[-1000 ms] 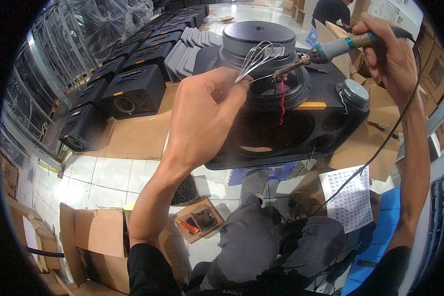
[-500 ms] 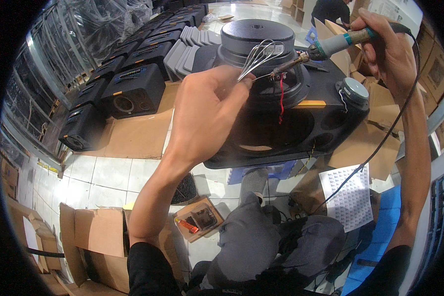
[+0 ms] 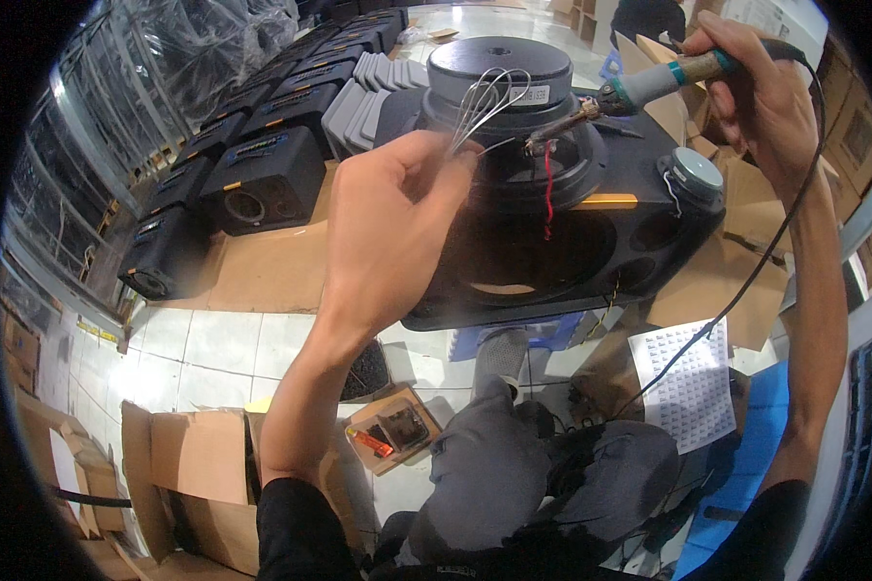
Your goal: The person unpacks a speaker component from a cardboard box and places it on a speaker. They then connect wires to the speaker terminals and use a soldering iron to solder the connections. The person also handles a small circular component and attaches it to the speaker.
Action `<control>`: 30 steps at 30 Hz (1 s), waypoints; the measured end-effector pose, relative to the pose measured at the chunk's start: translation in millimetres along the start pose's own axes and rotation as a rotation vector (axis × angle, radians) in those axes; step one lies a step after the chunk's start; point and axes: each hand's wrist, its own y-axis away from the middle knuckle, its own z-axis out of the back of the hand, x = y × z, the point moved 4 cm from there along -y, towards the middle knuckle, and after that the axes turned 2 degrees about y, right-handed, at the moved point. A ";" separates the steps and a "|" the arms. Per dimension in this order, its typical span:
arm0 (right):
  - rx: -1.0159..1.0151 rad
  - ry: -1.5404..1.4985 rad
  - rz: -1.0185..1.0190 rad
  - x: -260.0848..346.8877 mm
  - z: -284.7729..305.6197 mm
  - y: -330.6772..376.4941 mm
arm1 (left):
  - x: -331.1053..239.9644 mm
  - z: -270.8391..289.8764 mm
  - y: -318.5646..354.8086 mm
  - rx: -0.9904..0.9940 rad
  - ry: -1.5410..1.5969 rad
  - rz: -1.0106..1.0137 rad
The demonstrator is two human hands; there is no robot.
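My right hand (image 3: pixel 761 97) is closed round the handle of a soldering iron (image 3: pixel 649 85), its tip pointing down-left. The tip rests at a terminal on the side of a black speaker driver (image 3: pixel 499 60), where a red wire (image 3: pixel 548 194) hangs down. Between the thumb and fingers of my left hand (image 3: pixel 397 213) is a looped coil of thin silvery solder wire (image 3: pixel 484 102). Its free end reaches toward the terminal, a little short of it. The driver sits magnet-up on a black speaker cabinet (image 3: pixel 552 305), above a large round opening.
A small round driver (image 3: pixel 693 176) with a white wire lies at the cabinet's right. The iron's black cord (image 3: pixel 761 266) runs down past a printed sheet (image 3: pixel 686 392). Several speaker cabinets (image 3: pixel 266 184) line the left. A cardboard box (image 3: pixel 199 455) stands lower left; another person (image 3: pixel 649 17) is behind.
My left hand has drawn back a little to the left, taking the solder wire's end away from the terminal. The soldering iron stays at the terminal with only a slight shift.
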 end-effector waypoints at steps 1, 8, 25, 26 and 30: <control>0.004 0.002 0.008 -0.1 0.3 0.1 | 0.0 -0.6 1.2 0.011 0.001 -0.009; 0.015 -0.020 0.009 -3.1 0.2 -1.2 | -0.2 -6.3 0.4 0.057 -0.066 -0.025; -0.021 -0.048 -0.069 -3.1 -1.4 0.8 | -1.2 -13.3 -5.3 0.044 -0.085 -0.057; -0.022 -0.050 -0.065 -2.2 -1.7 0.8 | -1.8 -12.5 -2.4 0.047 -0.123 -0.033; -0.022 -0.037 -0.071 2.9 -1.5 2.5 | -8.6 -6.6 6.8 0.016 -0.068 -0.076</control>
